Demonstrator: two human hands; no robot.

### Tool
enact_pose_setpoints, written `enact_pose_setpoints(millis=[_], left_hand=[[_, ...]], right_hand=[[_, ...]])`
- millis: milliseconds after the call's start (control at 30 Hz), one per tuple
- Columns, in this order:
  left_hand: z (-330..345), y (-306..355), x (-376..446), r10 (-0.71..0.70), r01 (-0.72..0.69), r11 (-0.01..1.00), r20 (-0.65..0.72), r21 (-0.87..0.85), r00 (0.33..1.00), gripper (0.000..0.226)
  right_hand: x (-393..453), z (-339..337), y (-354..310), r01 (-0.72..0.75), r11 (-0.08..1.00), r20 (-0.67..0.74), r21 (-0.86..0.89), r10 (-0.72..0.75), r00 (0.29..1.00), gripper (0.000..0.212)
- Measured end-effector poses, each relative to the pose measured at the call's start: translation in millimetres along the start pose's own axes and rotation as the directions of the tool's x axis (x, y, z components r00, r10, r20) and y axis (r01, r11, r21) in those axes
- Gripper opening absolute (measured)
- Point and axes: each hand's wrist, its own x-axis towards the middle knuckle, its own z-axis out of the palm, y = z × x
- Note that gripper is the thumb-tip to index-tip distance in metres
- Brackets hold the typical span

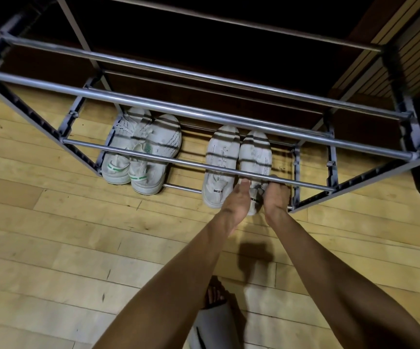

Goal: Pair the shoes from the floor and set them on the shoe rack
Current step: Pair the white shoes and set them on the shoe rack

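From my seat I look down through the shoe rack, a grey metal frame of long horizontal bars with dark plastic end pieces, standing on the wooden floor. Its bottom tier holds four shoes in two pairs. On the left sits the green-trimmed pair, white lace-up sneakers with green marks at tongue and heel, side by side and touching, toes pointing to the back of the rack. On the right sits the black-lettered pair, white sneakers with small black print at the heel, also side by side with toes to the back. The upper tiers, as far as I see them, are bare rails, and their shadows fall as dark stripes across all four toe caps. The fabric looks a little grubby on every shoe.

Both hands reach under the front rail to the heel of the right shoe of that right-hand pair. My left hand has its thumb laid along the heel's left side; my right hand curls round its other side. They seem to be gripping the heel between them, though the rail hides the fingertips. A sandalled foot shows below, between my forearms.
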Motion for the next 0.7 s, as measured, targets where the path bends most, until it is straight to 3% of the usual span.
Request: enact_pose_setpoints(millis=[100, 267, 400, 533, 700], left_hand=[[-19.6, -2.9, -2.2, 0.168, -0.151, 0.978, -0.117, 0.144, 0.979, 0.054], [-87.5, -7.7, -11.2, 0.316, -0.256, 0.930, -0.220, 0.263, 0.923, 0.057], [-154.5, -25.2, -27.8, 0.329, -0.244, 0.928, -0.313, 0.282, 0.891, 0.044], [-215.5, -54.3, -52.0, 0.312, -0.199, 0.937, -0.430, 0.288, 0.847, 0.046], [-278.4, -84.3, -87.4, 0.234, -0.169, 0.971, -0.554, 0.166, 0.799, 0.036]], right_hand=[[-9.1, 2.8, -3.2, 0.212, 0.975, 0.042, -0.062, -0.209, 0.977, 0.027], [-29.6, 23.1, -11.0, 0.420, 0.903, 0.175, -0.095, -0.400, 0.900, 0.024], [-46.3, 46.1, -6.2, 0.450, 0.882, 0.282, -0.143, -0.399, 0.872, 0.024], [-69.2, 76.7, -7.3, 0.357, 0.929, 0.388, -0.096, -0.296, 0.873, 0.026], [-116.3, 114.5, -15.4, 0.462, 0.874, 0.560, -0.151, -0.309, 0.769, 0.028]])
